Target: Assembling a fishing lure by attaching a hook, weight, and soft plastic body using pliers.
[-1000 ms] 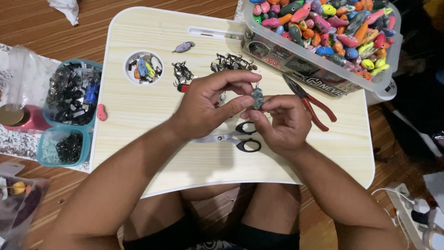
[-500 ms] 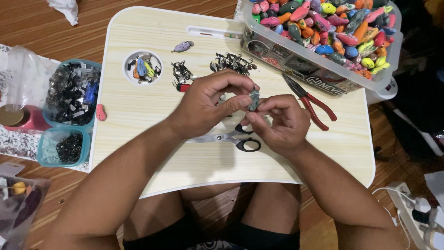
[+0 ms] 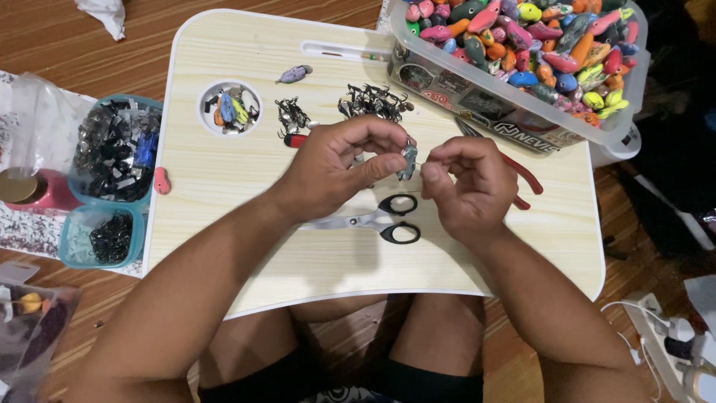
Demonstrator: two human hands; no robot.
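Grey-green and small, a fishing lure (image 3: 408,159) sits pinched between the thumb and fingers of the left hand (image 3: 339,170), its long axis close to upright, above the middle of the lap table (image 3: 224,194). The right hand (image 3: 466,186) pinches something fine just beside the lure; what it grips is too small to tell. The table is pale wood-grain with rounded corners, over a brown plank floor (image 3: 60,37). Black-handled scissors (image 3: 377,220) lie beneath the hands. A clear rectangular bin (image 3: 514,127) of bright lures, stickers on its side, stands at the far right corner.
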